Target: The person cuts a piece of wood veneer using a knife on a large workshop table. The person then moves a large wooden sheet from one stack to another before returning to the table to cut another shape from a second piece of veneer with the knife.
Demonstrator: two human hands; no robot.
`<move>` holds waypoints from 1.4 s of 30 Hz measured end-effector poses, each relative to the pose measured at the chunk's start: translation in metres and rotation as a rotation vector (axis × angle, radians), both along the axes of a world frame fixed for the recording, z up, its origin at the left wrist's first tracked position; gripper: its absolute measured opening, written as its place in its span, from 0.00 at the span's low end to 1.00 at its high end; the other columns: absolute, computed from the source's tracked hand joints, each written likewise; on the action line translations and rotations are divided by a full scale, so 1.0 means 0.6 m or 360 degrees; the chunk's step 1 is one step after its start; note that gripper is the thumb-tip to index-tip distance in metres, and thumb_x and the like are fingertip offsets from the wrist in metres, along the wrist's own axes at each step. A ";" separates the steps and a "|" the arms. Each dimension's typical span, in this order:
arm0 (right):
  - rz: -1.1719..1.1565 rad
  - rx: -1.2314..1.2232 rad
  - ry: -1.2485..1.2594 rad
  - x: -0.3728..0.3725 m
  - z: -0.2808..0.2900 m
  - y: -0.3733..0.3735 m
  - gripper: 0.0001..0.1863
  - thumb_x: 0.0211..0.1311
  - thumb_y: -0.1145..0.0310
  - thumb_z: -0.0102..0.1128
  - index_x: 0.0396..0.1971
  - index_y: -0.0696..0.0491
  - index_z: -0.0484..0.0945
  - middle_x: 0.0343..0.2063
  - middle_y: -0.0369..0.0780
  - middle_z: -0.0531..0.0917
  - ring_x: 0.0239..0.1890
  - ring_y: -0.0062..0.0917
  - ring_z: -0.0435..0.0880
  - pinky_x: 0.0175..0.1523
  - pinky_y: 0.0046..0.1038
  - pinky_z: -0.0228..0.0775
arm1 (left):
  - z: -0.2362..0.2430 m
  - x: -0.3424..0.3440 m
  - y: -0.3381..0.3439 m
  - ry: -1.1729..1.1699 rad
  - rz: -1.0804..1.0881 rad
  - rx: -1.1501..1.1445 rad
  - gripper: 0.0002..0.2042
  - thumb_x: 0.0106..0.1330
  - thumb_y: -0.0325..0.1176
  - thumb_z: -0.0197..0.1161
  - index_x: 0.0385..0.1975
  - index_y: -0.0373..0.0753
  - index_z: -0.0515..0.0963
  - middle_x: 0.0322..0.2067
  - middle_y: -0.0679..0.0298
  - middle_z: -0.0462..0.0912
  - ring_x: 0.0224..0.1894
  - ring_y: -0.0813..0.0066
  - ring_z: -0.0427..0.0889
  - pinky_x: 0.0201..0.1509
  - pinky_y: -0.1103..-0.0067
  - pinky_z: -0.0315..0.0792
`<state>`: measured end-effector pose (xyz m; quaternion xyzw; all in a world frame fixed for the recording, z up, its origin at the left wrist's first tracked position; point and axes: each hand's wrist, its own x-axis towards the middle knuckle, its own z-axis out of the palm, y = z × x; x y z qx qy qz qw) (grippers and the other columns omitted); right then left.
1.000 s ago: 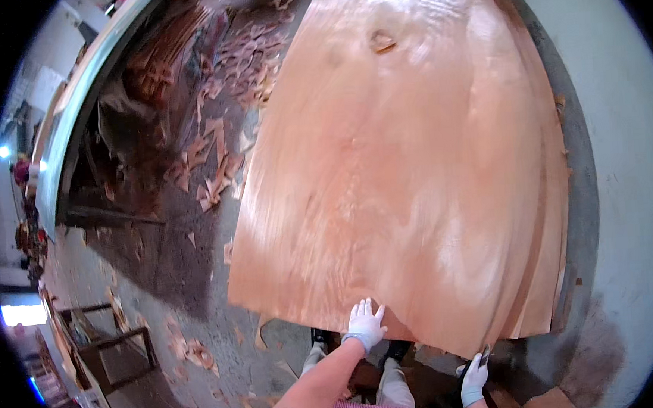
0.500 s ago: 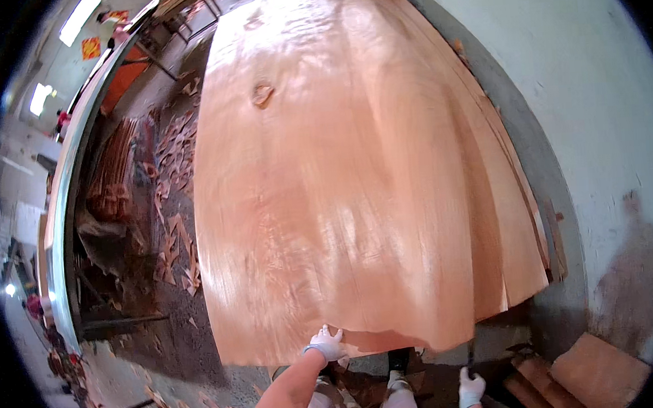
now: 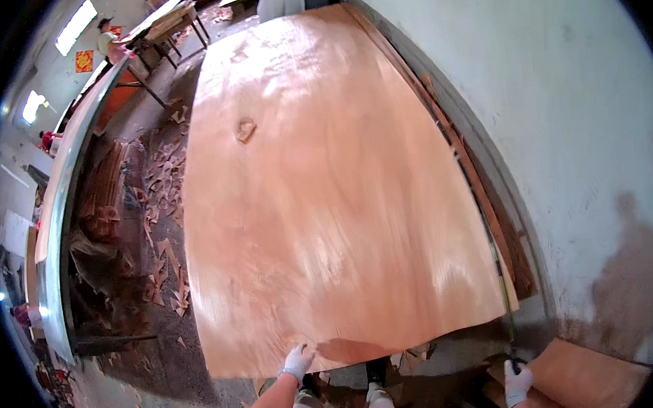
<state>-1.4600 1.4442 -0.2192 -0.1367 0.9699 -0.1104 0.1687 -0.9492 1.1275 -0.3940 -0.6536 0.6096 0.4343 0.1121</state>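
Note:
A large, thin sheet of tan wood veneer lies spread in front of me, glossy and slightly wavy, with a knot mark toward its far left. My left hand, in a white glove, rests on the sheet's near edge with its fingers stretched out. My right hand, also gloved, is closed around the dark end of a long thin rod at the near right corner. From there the rod seems to run away from me along the sheet's right edge; its far end is hard to make out.
A pale wall rises along the right. On the left stands a long table with a metallic edge. Veneer scraps litter the floor between. Brown boards lie at lower right. Another person is at the far left.
The sheet's right side, earlier wavy with layers showing beneath, now lies flatter and reaches farther right. My right hand has moved right with the rod; my left hand stays at the near edge.

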 end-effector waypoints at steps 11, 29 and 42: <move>-0.0361 -0.0655 -0.1140 0.219 -0.016 -0.265 0.22 0.64 0.48 0.63 0.24 0.54 0.76 0.10 0.35 0.72 0.08 0.20 0.68 0.14 0.24 0.62 | 0.271 0.057 0.183 0.0378 0.0836 0.0303 0.21 0.68 0.42 0.59 0.55 0.34 0.76 0.48 0.57 0.83 0.50 0.67 0.81 0.54 0.75 0.72; 0.1161 -0.0252 -0.1860 0.775 0.168 -0.311 0.21 0.73 0.49 0.49 0.44 0.51 0.82 0.24 0.33 0.83 0.18 0.15 0.74 0.26 0.20 0.69 | 0.487 0.346 0.387 0.0355 0.0816 -0.0036 0.19 0.69 0.48 0.59 0.32 0.36 0.82 0.21 0.67 0.80 0.26 0.75 0.79 0.30 0.76 0.70; 0.0906 -0.0332 -0.1463 0.985 0.161 -0.300 0.33 0.68 0.43 0.49 0.62 0.53 0.70 0.38 0.39 0.85 0.15 0.22 0.77 0.23 0.26 0.70 | 0.615 0.721 0.613 -0.0173 0.1368 -0.0179 0.28 0.64 0.63 0.56 0.39 0.39 0.81 0.35 0.53 0.86 0.36 0.54 0.83 0.42 0.60 0.73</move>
